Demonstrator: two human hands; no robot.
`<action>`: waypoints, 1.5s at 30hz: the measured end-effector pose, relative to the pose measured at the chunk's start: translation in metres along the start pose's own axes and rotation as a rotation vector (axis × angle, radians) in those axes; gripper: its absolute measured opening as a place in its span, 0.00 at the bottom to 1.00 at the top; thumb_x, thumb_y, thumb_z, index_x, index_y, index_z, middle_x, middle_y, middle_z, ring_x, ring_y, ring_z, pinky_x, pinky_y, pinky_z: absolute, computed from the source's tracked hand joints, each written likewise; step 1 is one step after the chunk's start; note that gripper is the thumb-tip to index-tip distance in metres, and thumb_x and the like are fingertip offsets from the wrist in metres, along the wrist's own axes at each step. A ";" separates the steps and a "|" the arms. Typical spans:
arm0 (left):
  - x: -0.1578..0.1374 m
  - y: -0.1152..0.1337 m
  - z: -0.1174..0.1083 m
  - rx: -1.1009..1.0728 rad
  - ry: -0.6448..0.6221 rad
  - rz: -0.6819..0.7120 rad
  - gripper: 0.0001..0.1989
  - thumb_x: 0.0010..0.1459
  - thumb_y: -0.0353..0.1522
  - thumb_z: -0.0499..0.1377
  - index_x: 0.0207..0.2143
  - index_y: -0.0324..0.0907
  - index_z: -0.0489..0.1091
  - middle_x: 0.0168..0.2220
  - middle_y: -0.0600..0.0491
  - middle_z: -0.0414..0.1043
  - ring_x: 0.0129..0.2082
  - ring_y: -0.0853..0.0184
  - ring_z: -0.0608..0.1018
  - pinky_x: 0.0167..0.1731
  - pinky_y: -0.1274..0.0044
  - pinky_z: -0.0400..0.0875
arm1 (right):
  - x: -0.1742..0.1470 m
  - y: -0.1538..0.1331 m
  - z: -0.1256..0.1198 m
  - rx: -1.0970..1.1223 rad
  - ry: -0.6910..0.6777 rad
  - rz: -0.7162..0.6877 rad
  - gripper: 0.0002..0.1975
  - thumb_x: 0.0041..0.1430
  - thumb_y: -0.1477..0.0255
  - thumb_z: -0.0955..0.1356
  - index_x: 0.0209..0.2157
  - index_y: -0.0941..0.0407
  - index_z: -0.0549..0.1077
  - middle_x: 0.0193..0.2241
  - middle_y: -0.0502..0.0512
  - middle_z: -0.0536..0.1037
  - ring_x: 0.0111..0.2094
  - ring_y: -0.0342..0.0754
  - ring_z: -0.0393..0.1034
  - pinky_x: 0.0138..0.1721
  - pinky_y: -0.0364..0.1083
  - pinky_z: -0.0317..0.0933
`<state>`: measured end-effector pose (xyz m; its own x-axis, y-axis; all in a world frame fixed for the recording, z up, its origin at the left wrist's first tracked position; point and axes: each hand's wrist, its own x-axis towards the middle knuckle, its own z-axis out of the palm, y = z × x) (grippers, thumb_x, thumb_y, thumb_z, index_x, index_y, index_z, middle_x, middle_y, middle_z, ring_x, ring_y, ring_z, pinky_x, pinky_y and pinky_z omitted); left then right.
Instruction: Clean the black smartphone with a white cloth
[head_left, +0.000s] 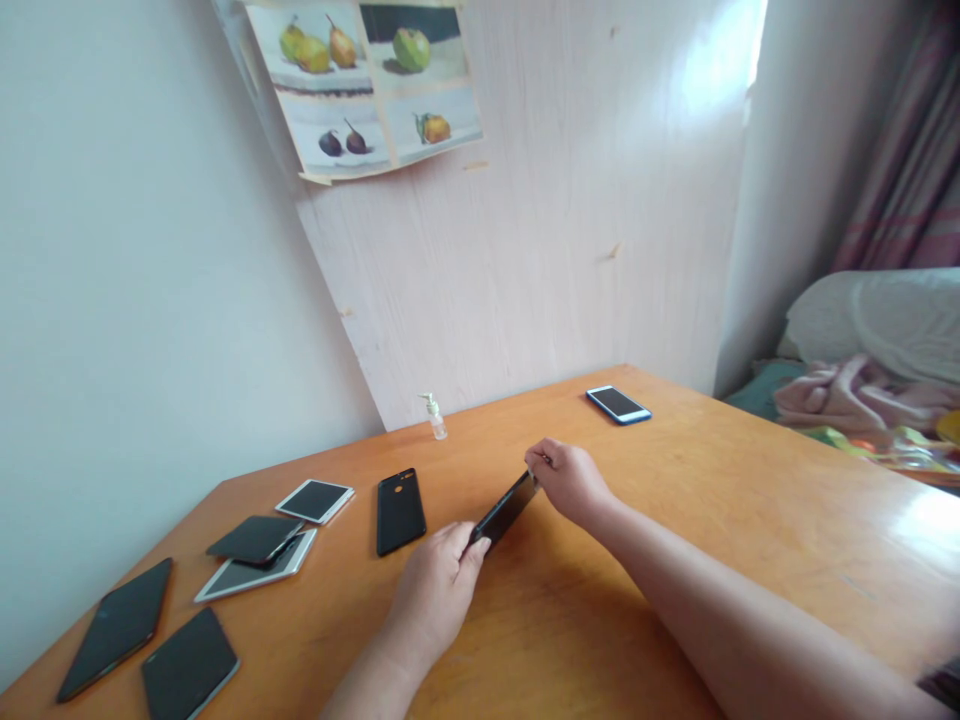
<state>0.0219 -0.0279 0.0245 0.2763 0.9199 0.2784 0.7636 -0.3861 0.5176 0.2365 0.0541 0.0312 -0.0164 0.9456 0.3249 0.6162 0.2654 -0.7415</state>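
Above the wooden table, a black phone (507,508) is held on edge, tilted, with its far end raised. My left hand (444,575) is closed on its near end, thumb on one side and fingers on the other. At the far end, the bent fingers of my right hand (568,478) are closed on its corner. Something small and pale shows by the right fingertips, too small to name. Left of the phone lies a black phone case (400,511), hollow side up, with camera cutouts. My hands do not touch the case.
Phones and tablets lie on the table (720,560)'s left side, including a white-framed one (315,500) and a dark one (118,626). A small pump bottle (433,418) stands at the back edge. A blue-edged phone (619,404) lies at the back right.
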 end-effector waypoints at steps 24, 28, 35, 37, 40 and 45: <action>0.001 -0.001 -0.001 -0.004 -0.007 -0.019 0.14 0.66 0.38 0.48 0.31 0.43 0.67 0.30 0.53 0.72 0.31 0.65 0.74 0.32 0.77 0.62 | -0.004 -0.004 0.007 0.064 0.001 0.011 0.12 0.62 0.68 0.62 0.26 0.54 0.71 0.21 0.49 0.75 0.25 0.44 0.68 0.29 0.41 0.55; 0.000 -0.004 0.001 -0.002 0.000 -0.018 0.14 0.66 0.39 0.49 0.29 0.43 0.65 0.28 0.55 0.69 0.29 0.67 0.72 0.30 0.78 0.60 | 0.011 0.009 0.004 0.110 0.081 0.105 0.09 0.61 0.68 0.63 0.32 0.56 0.72 0.22 0.51 0.77 0.26 0.45 0.70 0.29 0.42 0.57; 0.002 -0.008 0.001 -0.032 -0.002 -0.042 0.13 0.65 0.38 0.49 0.30 0.42 0.66 0.29 0.54 0.71 0.30 0.66 0.73 0.31 0.78 0.61 | -0.016 -0.011 0.024 0.192 -0.040 -0.079 0.09 0.61 0.69 0.62 0.31 0.55 0.72 0.24 0.50 0.77 0.27 0.44 0.71 0.31 0.41 0.60; 0.002 -0.008 0.002 -0.074 0.000 -0.041 0.12 0.65 0.37 0.50 0.32 0.42 0.67 0.30 0.53 0.72 0.31 0.65 0.74 0.32 0.78 0.62 | -0.032 -0.023 0.034 0.208 -0.101 -0.229 0.09 0.62 0.69 0.63 0.32 0.55 0.74 0.28 0.52 0.78 0.31 0.44 0.72 0.33 0.41 0.61; 0.001 -0.009 0.002 -0.153 -0.001 -0.020 0.11 0.65 0.35 0.50 0.34 0.42 0.68 0.34 0.52 0.74 0.35 0.64 0.75 0.35 0.78 0.64 | -0.049 -0.033 0.043 0.194 -0.200 -0.393 0.09 0.63 0.70 0.63 0.34 0.54 0.75 0.32 0.52 0.78 0.34 0.44 0.72 0.35 0.40 0.60; 0.002 -0.007 0.001 -0.086 -0.009 -0.049 0.12 0.65 0.38 0.50 0.32 0.42 0.68 0.30 0.53 0.73 0.33 0.64 0.74 0.33 0.77 0.62 | -0.026 -0.018 0.025 0.113 -0.112 -0.203 0.11 0.62 0.68 0.62 0.30 0.54 0.73 0.25 0.51 0.77 0.28 0.44 0.70 0.31 0.41 0.58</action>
<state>0.0175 -0.0238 0.0209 0.2450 0.9383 0.2441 0.7234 -0.3445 0.5983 0.2066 0.0295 0.0212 -0.2220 0.8840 0.4115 0.4996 0.4655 -0.7305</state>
